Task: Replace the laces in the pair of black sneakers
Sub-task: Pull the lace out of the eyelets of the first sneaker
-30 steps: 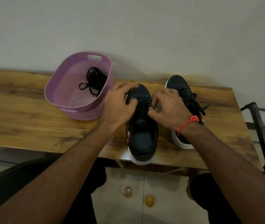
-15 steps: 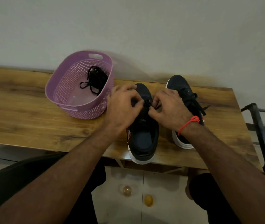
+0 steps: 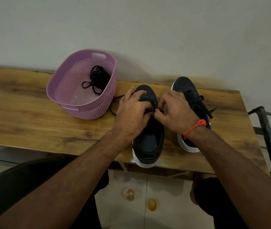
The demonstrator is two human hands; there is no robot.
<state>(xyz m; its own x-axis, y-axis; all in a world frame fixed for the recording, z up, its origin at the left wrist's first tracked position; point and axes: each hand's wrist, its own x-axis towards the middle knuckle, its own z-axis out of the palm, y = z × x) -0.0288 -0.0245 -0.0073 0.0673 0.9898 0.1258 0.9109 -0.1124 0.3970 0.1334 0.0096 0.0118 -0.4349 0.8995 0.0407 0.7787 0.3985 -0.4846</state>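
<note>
On the left half of the wooden tabletop (image 3: 24, 116) stands a lilac perforated plastic basket (image 3: 68, 90) with a tangle of black spare laces (image 3: 98, 78) lying in its far right corner. A loose black lace end (image 3: 113, 106) trails over the wood between the basket and the nearer black sneaker with a white sole (image 3: 149, 142), which sits at the table's near edge, heel overhanging. The left hand (image 3: 131, 111) curls over this shoe's left side, and the right hand (image 3: 176, 113), a red thread at its wrist, pinches at the eyelets; whether it grips the lace itself cannot be told. Judging by this, lacing of the near shoe is only partway, its tongue and opening bare. The second black sneaker (image 3: 191, 96), just right and farther back, carries a tied lace, though old or new is unclear. A dark metal frame (image 3: 267, 129) stands off the right end; nothing crowds the work but the basket close by.
</note>
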